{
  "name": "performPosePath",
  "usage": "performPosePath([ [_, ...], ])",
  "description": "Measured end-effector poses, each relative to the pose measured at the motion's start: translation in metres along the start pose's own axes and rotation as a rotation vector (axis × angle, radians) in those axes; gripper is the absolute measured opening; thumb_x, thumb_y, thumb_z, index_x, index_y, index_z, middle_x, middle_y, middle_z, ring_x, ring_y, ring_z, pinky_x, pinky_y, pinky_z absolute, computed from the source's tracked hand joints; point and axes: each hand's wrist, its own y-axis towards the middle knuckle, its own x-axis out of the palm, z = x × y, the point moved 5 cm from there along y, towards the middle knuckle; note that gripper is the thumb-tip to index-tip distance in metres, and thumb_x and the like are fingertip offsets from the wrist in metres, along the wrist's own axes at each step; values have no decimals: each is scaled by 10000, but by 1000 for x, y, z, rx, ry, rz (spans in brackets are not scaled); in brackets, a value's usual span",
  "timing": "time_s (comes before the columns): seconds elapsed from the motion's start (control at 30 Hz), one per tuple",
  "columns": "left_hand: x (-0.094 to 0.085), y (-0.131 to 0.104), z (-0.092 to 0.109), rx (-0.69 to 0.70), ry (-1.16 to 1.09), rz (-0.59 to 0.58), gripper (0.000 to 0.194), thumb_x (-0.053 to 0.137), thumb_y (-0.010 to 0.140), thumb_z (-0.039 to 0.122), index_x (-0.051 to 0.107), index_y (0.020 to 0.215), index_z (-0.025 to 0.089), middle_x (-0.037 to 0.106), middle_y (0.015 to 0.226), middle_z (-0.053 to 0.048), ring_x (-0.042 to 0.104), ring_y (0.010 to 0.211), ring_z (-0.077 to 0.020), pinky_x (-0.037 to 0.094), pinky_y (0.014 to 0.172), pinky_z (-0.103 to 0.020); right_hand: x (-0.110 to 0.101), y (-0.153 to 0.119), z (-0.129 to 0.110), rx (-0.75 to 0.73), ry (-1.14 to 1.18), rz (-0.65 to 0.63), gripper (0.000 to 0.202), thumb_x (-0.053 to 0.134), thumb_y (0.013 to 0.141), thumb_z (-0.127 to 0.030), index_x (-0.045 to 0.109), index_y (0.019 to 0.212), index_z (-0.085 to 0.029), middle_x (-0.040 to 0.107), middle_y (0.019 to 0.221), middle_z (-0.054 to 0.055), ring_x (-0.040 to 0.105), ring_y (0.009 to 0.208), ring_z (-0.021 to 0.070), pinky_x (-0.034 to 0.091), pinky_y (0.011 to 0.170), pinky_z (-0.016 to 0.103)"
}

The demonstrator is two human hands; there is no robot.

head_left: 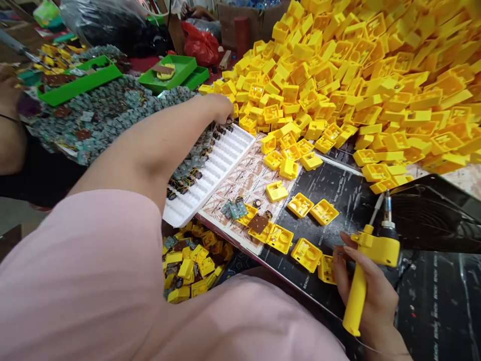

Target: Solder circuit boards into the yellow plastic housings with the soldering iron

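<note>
My left hand (pixel 222 108) reaches to the far end of a white ribbed tray (pixel 229 168). Its fingers bend down at the tray's small wired parts, and the fingertips are mostly hidden. In the tray lie rows of green circuit boards (pixel 193 163) with wires and small round black parts. My right hand (pixel 370 286) is closed around a yellow soldering gun (pixel 358 296), whose metal tip points away from me. Beside its fingers sits an open yellow plastic case (pixel 326 269). More open cases (pixel 306 254) lie in a row, and one bears a brown board (pixel 259 224).
A large heap of yellow cases (pixel 338 75) fills the back right. Loose circuit boards (pixel 128 100) and green trays (pixel 169 72) spread across the back left. Below the table edge are more yellow cases (pixel 191 265). Another person's arm (pixel 9 120) is at far left.
</note>
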Motion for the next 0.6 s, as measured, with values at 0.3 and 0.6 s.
performPosePath([
  [0.3,-8,-85,21,282,200,156,305,525,964,210,808,1074,186,781,1003,-92,444,1067,-250,454,1036,-373,-3,7,-8,-36,-53,5,202,740,1057,-249,670,1245,-220,841,1246,72,852,974,201,686,842,285],
  [0.6,9,-137,56,322,237,-93,399,553,1016,243,795,1334,234,806,1336,-96,720,1152,-255,511,928,-329,0,6,-4,-9,-35,-12,166,686,1099,-315,666,1244,-235,852,1173,37,855,932,202,686,779,285],
])
